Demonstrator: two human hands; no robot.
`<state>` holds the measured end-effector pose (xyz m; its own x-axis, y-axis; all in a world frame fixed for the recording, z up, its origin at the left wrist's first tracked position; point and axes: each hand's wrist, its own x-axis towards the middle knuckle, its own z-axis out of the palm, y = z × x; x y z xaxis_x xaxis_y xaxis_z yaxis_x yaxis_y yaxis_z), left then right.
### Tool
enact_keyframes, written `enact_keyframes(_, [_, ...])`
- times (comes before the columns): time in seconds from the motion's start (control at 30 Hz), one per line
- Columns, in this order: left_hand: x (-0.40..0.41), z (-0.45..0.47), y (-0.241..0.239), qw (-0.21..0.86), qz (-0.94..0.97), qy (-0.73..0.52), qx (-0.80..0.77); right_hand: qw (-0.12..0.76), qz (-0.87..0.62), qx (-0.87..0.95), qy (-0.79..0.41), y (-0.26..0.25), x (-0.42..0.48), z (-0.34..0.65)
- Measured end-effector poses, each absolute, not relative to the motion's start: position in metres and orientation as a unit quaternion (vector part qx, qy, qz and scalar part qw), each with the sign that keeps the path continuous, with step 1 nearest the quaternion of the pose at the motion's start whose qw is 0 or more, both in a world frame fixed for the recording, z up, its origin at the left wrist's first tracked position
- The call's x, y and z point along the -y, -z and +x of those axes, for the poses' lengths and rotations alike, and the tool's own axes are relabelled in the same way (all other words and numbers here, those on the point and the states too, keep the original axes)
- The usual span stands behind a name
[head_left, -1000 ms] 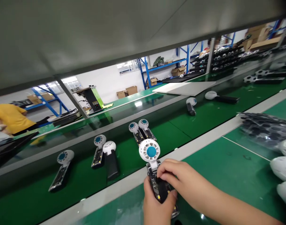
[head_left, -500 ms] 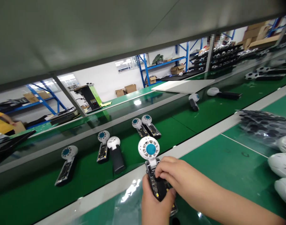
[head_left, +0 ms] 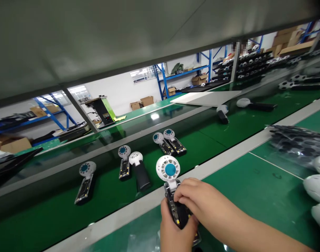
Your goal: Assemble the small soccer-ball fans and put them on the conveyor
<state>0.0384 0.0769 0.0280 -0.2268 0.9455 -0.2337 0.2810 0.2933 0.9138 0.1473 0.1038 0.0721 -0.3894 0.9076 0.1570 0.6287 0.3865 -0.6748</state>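
- One held fan, head up, between both hands.
- Seven fans nearby on the green belt; two spotted fans farther right.
- Left hand grips the handle from below.
- Right hand reaches across, fingertips bunched against it; cannot tell whether they pinch anything.

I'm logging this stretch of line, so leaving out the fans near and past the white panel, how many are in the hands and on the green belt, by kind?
Held fan, blue-centred: 1
Blue-centred belt fans: 4
Black-handled belt fan, no blue showing: 1
Total: 6
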Motion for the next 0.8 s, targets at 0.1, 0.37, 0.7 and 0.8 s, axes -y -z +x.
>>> enact_keyframes(0.1, [-0.077, 0.039, -0.029, 0.43, 0.451, -0.393, -0.677, 0.271, -0.502, 0.783, -0.249, -0.07, -0.104, 0.146])
enact_keyframes(0.37, [-0.079, 0.039, -0.028, 0.426, 0.426, -0.399, -0.691, 0.31, -0.482, 0.812, -0.107, -0.049, -0.096, 0.139])
enact_keyframes(0.7, [-0.081, 0.039, -0.024, 0.436, 0.414, -0.414, -0.683, 0.368, -0.375, 0.849, -0.048, -0.033, -0.077, 0.146])
enact_keyframes(0.8, [-0.081, 0.036, -0.022, 0.423, 0.405, -0.421, -0.692, 0.36, -0.374, 0.85, -0.094, -0.044, -0.075, 0.147])
